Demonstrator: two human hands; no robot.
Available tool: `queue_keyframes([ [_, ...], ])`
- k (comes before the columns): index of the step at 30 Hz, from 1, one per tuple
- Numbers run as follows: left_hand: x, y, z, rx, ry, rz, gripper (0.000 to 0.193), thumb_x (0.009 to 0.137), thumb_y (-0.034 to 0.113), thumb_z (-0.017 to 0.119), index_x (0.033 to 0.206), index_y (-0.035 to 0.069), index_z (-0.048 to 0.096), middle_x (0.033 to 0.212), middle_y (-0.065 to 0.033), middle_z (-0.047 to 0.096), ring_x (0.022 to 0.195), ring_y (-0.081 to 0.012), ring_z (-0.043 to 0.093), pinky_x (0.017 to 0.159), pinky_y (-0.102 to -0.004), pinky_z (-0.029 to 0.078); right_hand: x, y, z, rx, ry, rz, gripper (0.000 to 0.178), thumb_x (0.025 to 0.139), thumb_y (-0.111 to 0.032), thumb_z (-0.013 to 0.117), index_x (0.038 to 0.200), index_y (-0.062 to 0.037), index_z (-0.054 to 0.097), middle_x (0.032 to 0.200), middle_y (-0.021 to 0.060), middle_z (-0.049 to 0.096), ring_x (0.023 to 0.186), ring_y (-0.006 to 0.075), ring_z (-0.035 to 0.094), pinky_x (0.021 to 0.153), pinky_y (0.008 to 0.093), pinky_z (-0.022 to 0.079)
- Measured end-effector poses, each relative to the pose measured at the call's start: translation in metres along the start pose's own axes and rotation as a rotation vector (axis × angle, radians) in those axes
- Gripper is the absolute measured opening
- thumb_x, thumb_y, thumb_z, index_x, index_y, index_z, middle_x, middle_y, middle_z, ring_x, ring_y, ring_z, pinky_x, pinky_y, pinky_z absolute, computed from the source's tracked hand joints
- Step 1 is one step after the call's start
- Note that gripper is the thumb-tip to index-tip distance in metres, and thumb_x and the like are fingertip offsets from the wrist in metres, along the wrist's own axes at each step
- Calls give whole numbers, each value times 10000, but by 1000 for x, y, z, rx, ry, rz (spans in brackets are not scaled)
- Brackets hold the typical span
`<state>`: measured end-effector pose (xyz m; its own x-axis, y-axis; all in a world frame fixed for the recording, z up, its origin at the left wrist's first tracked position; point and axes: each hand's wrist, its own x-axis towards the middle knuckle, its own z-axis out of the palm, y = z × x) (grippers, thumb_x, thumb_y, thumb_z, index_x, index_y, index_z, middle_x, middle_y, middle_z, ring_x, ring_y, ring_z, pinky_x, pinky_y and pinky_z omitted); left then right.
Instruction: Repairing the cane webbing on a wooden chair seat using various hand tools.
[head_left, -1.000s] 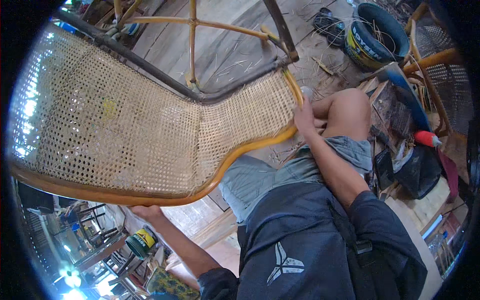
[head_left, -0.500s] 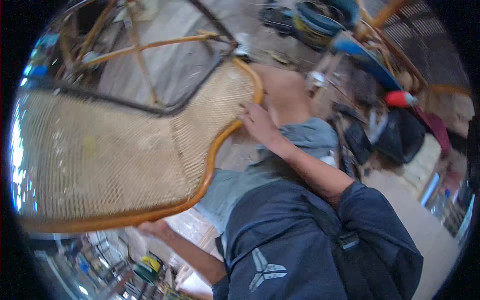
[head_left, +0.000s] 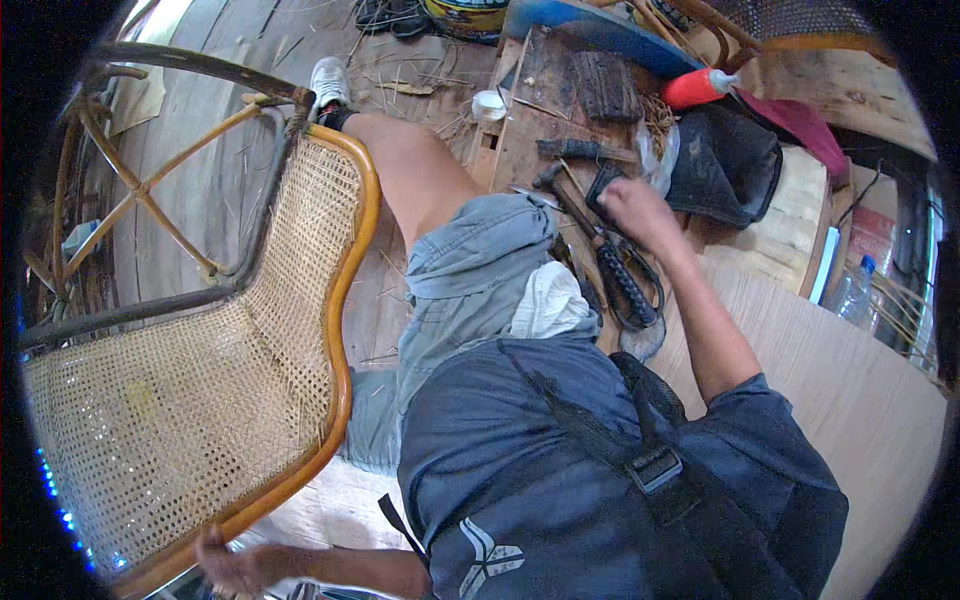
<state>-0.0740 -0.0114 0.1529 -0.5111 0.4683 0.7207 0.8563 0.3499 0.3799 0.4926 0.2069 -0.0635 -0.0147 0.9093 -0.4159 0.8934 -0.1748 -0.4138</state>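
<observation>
A chair with a woven cane seat and back [head_left: 180, 400] and a glossy orange-brown rattan rim [head_left: 345, 400] lies tilted at my left, against my leg. My left hand [head_left: 238, 566] is at the rim's lower edge, its fingers loosely apart and slightly blurred. Over the tools at my right is my right hand [head_left: 642, 212], its fingers curled in; whatever they hold, if anything, is hidden. Just beside the fingers shows a small black object [head_left: 603, 188]. Below lie a hammer [head_left: 570, 200] and a tool with a black wrapped handle [head_left: 625, 285].
Another hammer [head_left: 585, 150], a white cup [head_left: 489, 106], a red bottle [head_left: 698, 88] and a black bag [head_left: 725, 165] lie beyond my right hand. A clear plastic bottle [head_left: 853, 290] stands far right. Crossed rattan braces [head_left: 140, 190] of the chair stick up at left.
My right hand has left the chair's rim and moved right to the tools. The chair sits lower and further left in view, and my left hand is lower too.
</observation>
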Motion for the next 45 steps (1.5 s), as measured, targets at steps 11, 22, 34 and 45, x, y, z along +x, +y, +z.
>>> queue_keyframes([
  [11,-116,27,143,205,-858,494,338,959,149,418,1244,21,546,995,-76,616,792,-189,574,728,-303,474,-81,-35,71,-250,-99,270,273,897,-298,513,977,-60,619,873,214,666,859,396,650,733,504,514],
  [22,-160,135,180,-824,-1403,-396,441,965,360,428,1212,24,570,1048,-188,620,951,-303,601,845,-405,453,-61,-199,-27,279,-99,-604,171,919,-167,540,859,-21,605,759,109,583,684,209,562,654,306,453],
  [34,-142,116,178,-775,-1646,-921,388,854,329,646,1087,20,630,863,-92,653,797,-182,604,750,-341,482,-5,-262,40,-118,-851,-692,260,920,-234,555,1058,-20,609,841,128,646,763,268,625,707,364,494],
  [45,-107,45,280,-567,-1208,-823,255,909,259,538,1000,23,573,719,-58,528,666,-154,506,643,-307,431,132,-274,-6,-20,-210,-569,206,922,-166,522,1018,-5,608,810,117,598,774,207,580,712,325,465],
])
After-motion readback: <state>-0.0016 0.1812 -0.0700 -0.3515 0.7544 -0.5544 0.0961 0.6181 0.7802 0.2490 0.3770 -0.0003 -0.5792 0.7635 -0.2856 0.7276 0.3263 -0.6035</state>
